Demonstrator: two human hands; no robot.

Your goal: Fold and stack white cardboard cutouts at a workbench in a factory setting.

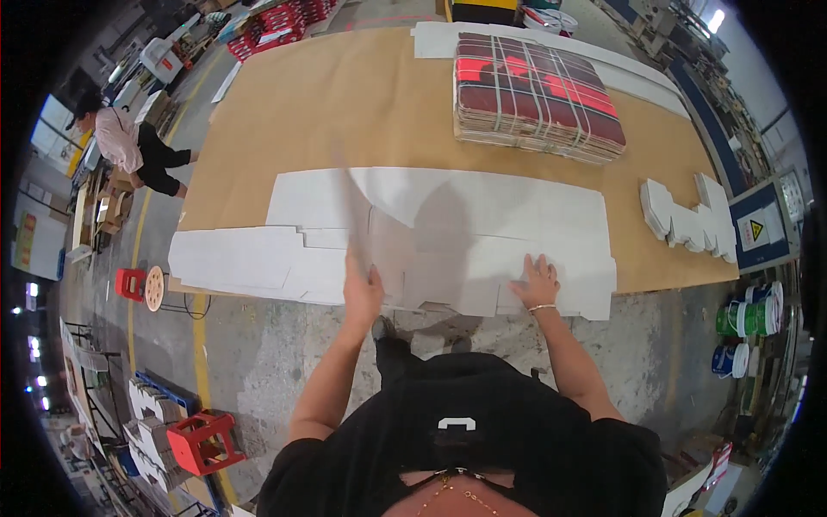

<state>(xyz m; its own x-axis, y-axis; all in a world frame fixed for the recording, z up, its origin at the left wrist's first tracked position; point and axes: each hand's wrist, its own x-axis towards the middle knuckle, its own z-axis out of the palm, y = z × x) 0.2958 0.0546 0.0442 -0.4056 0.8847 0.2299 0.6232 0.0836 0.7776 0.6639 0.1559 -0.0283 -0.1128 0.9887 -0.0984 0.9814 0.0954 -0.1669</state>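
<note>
Large white die-cut cardboard sheets (482, 215) lie flat across the near side of a long brown table (345, 103). My left hand (362, 289) grips the near edge of one white flap (357, 215) and holds it raised and blurred above the sheet. My right hand (536, 280) lies flat, fingers spread, on the white sheet near its front right edge. Another white sheet (237, 258) lies to the left, overlapping the first.
A strapped bundle of red and dark printed cartons (538, 90) sits at the table's far right. A small stack of white cut pieces (689, 220) lies at the right edge. Another person (129, 146) bends at far left. Red stools (202, 439) stand on the concrete floor.
</note>
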